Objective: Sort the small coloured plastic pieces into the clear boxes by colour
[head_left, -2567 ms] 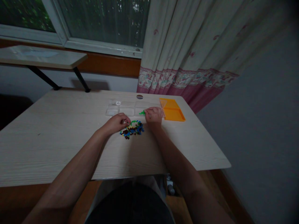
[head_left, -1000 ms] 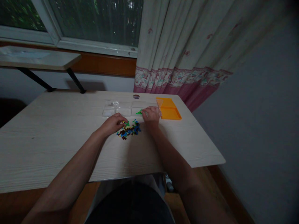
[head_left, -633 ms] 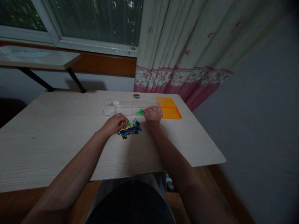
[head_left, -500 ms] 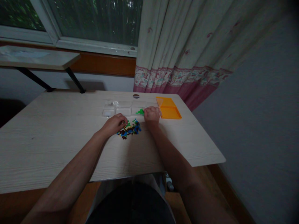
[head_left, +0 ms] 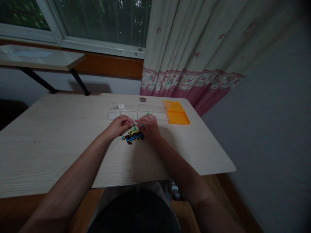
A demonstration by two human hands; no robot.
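1. Left hand (head_left: 120,125) and right hand (head_left: 149,127) nearly meet at twelve o'clock of the mixed pieces (head_left: 131,137); cannot tell either grip (fingers obscure it).
2. Judged partial: green (head_left: 148,114) shows at clear tray (head_left: 130,109), one o'clock; pieces on table (head_left: 60,139) outstanding.

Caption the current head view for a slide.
Left hand and right hand at small multicolored pieces, near a clear divided tray.

Can make out no word, number, brand or sign anywhere. Can read nothing on the clear tray (head_left: 130,108), the orange case (head_left: 178,117) or the table (head_left: 70,142) (just printed flowers, not letters, on the curtain (head_left: 191,55)).
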